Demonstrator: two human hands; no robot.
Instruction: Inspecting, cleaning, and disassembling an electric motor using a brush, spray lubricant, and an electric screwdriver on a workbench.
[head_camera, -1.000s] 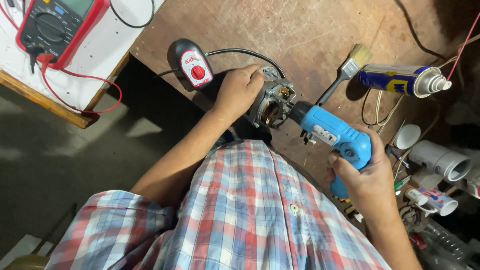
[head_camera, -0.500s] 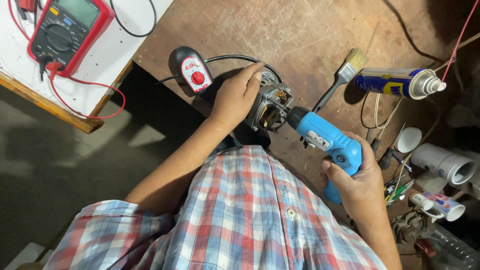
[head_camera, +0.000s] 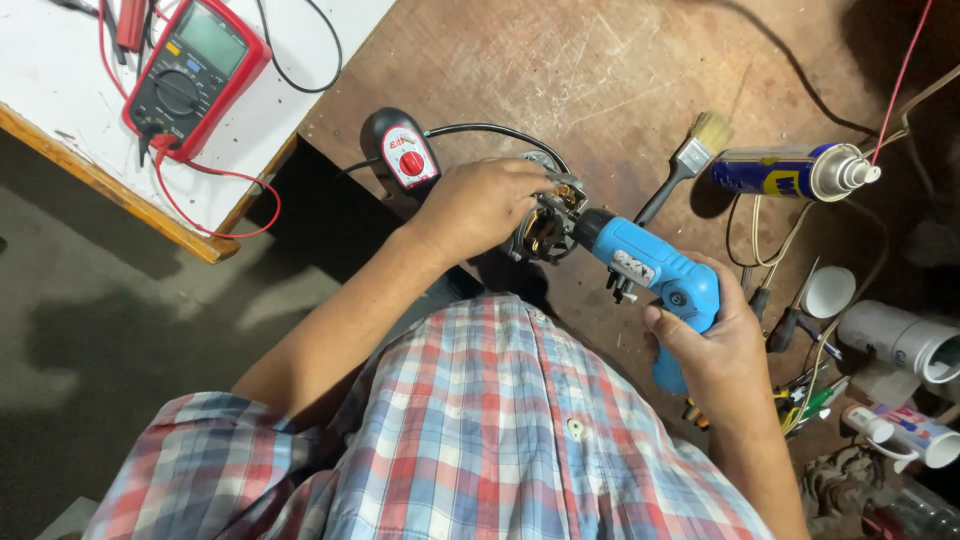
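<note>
My left hand (head_camera: 483, 205) is closed over a small metal motor part (head_camera: 545, 228) with copper windings, holding it at the near edge of the brown wooden bench (head_camera: 600, 80). My right hand (head_camera: 712, 345) grips the handle of a blue electric screwdriver (head_camera: 650, 275). The screwdriver's nose points left and presses into the motor part. A black cable (head_camera: 495, 132) curves behind the left hand.
A black switch box with a red button (head_camera: 400, 152) lies left of the hand. A red multimeter (head_camera: 195, 70) with red leads rests on the white table. A paintbrush (head_camera: 690, 165), blue spray can (head_camera: 790, 170), white pipes (head_camera: 900, 345) and hand tools (head_camera: 790, 325) crowd the right.
Both hands, the motor part and the screwdriver keep their grip and pose. The camera view has drifted slightly, so the bench items sit a little lower and to the right in the picture.
</note>
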